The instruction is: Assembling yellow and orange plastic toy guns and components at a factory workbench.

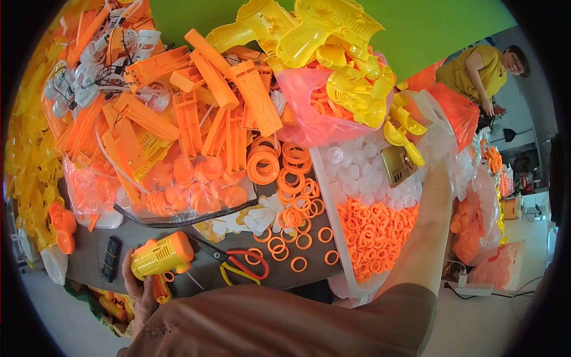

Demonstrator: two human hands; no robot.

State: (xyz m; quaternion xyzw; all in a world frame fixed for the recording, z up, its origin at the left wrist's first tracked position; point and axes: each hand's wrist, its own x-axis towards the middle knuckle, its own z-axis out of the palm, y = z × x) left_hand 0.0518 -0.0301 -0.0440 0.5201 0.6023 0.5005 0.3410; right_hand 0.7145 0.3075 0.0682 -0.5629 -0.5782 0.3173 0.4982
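My left hand [138, 287] grips a yellow toy gun body with an orange muzzle and orange trigger [162, 256] at the near edge of the grey table [89, 253]. My right arm reaches far up and to the right. My right hand [435, 134] is among yellow curved shell parts [402, 131], next to a pink bag of yellow gun halves [351, 89]. Pale plastic covers the fingers, so its grasp is hidden. A small gold-coloured flat object [397, 164] lies just left of that wrist.
Scissors with red and yellow handles [241, 265] lie beside loose orange rings [297, 238]. A white bin [324, 196] holds orange rings and white caps. Orange flat parts [190, 113] fill clear bags. A black part [111, 259] lies at left. Another person in a yellow top [476, 71] stands far right.
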